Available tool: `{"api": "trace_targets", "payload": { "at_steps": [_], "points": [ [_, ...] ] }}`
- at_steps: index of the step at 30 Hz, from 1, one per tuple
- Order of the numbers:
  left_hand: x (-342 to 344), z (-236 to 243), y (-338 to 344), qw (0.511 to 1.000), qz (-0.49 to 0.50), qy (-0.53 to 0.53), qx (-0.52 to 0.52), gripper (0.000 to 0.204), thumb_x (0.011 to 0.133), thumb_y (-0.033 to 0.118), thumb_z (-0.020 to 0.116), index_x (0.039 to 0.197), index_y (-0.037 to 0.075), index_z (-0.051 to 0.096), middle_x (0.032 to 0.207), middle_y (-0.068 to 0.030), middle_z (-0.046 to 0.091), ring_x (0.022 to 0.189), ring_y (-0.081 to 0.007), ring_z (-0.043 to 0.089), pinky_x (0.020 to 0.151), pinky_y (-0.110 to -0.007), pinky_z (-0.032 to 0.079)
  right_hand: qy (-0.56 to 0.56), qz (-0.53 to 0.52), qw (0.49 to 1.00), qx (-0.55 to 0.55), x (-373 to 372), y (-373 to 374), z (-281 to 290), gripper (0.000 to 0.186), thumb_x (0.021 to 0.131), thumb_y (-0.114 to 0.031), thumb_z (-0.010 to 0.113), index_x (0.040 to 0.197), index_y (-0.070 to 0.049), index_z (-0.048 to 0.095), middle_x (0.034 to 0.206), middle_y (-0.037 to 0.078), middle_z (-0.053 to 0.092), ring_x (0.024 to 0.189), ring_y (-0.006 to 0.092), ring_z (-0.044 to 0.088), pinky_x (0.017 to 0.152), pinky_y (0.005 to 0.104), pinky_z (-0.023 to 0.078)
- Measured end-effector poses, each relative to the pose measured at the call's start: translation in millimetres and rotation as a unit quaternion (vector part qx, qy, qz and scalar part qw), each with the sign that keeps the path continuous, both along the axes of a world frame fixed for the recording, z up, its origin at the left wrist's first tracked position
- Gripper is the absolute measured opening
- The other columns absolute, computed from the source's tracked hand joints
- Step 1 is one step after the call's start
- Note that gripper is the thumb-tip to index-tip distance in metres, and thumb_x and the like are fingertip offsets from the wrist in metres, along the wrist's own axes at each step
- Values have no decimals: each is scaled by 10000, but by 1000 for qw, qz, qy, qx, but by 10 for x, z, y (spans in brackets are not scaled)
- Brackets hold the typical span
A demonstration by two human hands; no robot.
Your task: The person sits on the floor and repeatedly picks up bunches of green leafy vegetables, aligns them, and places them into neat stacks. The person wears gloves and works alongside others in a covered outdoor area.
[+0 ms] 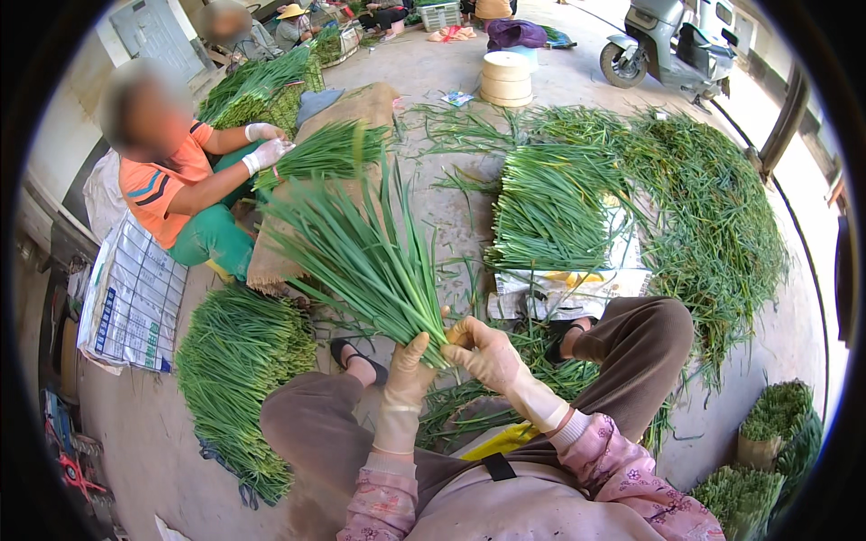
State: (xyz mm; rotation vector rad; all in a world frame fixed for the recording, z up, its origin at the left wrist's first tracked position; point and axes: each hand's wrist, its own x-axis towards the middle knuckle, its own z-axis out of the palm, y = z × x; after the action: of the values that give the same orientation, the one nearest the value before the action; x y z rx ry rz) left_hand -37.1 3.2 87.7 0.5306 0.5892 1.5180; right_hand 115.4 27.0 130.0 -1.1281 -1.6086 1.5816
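In front of me I hold a bunch of garlic chives (388, 270) by its pale stem ends, its long flat leaves fanning out up and to the left. My left hand (408, 374), in a cream rubber glove, is closed on the near side of the stems. My right hand (487, 353), gloved the same way, grips the stem ends with thumb and fingers. Beyond my hands, to the right, a thick layer of chives (550, 212) lies on a white and yellow sack (577, 293). Another large heap of chives (239, 388) sits by my left knee.
A co-worker (171, 180) in an orange shirt and white gloves handles a chive bunch (334, 149) over burlap (271, 248) at left. Loose leaves (704, 198) cover the floor at right. A cream tub (506, 79) and a scooter (672, 45) stand farther back.
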Motion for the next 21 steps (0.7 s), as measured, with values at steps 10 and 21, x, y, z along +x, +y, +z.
{"api": "trace_targets", "payload": {
  "at_steps": [10,21],
  "points": [
    [44,-1,-29,996,-50,-76,10,564,776,177,671,1265,-20,472,1198,-137,559,1092,-248,546,969,-392,430,-47,-21,994,100,-93,-77,48,152,853,-190,601,910,-50,580,767,180,629,734,359,619,644,405,484],
    [97,-142,-17,997,34,39,-51,329,791,50,657,1107,50,567,1053,-35,601,935,-161,598,825,-301,497,-154,-59,973,161,-26,165,340,290,790,-293,678,840,-25,579,710,158,627,672,326,617,629,390,484]
  ]
}}
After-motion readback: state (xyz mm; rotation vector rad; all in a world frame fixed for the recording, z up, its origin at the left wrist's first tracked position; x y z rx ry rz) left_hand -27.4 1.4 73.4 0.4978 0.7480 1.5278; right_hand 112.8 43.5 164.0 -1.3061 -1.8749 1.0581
